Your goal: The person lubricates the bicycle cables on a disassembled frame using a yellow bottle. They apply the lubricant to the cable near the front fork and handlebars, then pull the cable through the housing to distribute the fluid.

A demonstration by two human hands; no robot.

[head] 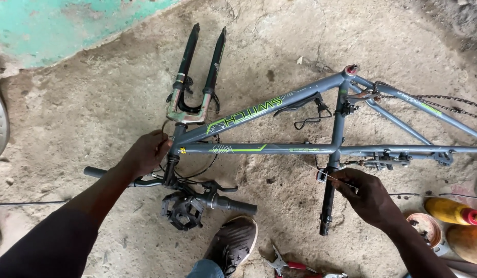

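The grey bike frame (259,148) lies on the concrete floor (94,103), rear cut off rightward, fork (197,72) pointing away. My left hand (145,152) grips its head tube; my right hand (364,195) pinches a thin cable (321,172).

Grey bicycle frame (279,149), left hand (145,152), right hand (364,195) pinching cable (321,172)
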